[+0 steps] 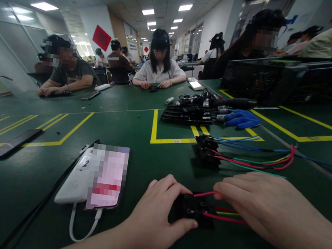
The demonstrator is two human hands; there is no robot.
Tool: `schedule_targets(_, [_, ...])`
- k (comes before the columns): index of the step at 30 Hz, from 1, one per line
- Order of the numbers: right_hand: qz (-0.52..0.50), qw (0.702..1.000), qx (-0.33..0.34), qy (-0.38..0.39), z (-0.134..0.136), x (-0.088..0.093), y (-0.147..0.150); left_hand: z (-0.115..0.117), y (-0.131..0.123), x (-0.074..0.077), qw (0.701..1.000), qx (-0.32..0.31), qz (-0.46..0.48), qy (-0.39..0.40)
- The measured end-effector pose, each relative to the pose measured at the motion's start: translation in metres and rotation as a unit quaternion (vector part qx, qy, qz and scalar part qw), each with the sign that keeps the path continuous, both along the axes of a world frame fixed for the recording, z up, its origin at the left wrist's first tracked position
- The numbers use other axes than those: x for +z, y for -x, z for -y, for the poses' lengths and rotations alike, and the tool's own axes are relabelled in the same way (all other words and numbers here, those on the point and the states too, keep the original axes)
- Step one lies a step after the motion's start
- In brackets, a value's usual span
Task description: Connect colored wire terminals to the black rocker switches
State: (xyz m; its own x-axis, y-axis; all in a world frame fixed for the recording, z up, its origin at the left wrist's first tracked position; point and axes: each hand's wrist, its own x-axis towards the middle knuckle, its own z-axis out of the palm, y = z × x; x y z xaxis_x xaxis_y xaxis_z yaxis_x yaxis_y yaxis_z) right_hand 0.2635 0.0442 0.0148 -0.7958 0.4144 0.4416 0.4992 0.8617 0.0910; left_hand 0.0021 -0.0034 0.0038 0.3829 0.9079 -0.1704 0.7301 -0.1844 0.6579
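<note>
A black plastic terminal block (pixel 195 205) lies on the green table in front of me. My left hand (pixel 162 214) grips its left side, thumb at the near edge and fingers at the far edge. With pinched fingertips, my right hand (pixel 253 205) holds a red wire (pixel 204 194) whose end meets the block's far side. Another red wire (pixel 224 218) and a yellow-green one run from the block under my right hand. Beyond it sit similar black blocks (pixel 208 150) with red, green and blue wires trailing right.
A white power bank (pixel 75 178) cabled to a phone (pixel 108 178) lies left of my hands. Farther back are a pile of black parts (pixel 187 115), a blue glove-like item (pixel 241 119) and large black equipment (pixel 260 79). Several people sit around the table.
</note>
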Motion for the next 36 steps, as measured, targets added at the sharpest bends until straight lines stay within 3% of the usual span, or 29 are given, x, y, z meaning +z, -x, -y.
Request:
schedule_targets(5, [0.078, 0.978, -0.046, 0.187, -0.011, -0.007, 0.000, 0.001, 0.000, 0.001, 1.000, 0.004, 0.006, 0.004])
schedule_targets(8, [0.107, 0.963, -0.067, 0.237, -0.012, -0.009, 0.000, 0.000, 0.000, 0.002, 1.000, 0.003, 0.006, 0.004])
schedule_targets(11, [0.082, 0.977, -0.050, 0.191, -0.010, -0.006, 0.000, 0.000, 0.000, 0.003, 1.000, 0.005, 0.003, 0.005])
schedule_targets(14, [0.028, 0.997, -0.019, 0.066, -0.004, 0.003, 0.002, 0.000, 0.000, 0.001, 1.000, 0.003, 0.003, 0.001])
schedule_targets(17, [-0.013, 0.998, 0.006, -0.057, 0.004, 0.010, 0.007, 0.000, 0.000, -0.002, 1.000, 0.000, 0.002, -0.004])
schedule_targets(21, [-0.031, 0.994, 0.015, -0.099, 0.006, 0.011, 0.008, -0.001, 0.000, -0.002, 1.000, -0.003, -0.003, -0.004])
schedule_targets(26, [0.034, 0.999, -0.008, 0.035, -0.003, 0.003, -0.003, 0.000, 0.001, -0.002, 1.000, 0.000, 0.000, -0.005])
schedule_targets(31, [0.095, 0.977, -0.044, 0.184, -0.008, -0.004, -0.003, 0.001, 0.001, -0.003, 1.000, 0.000, 0.015, -0.009])
schedule_targets(36, [0.124, 0.969, -0.067, 0.202, -0.009, -0.006, 0.000, -0.002, 0.000, -0.003, 1.000, 0.010, 0.021, -0.002])
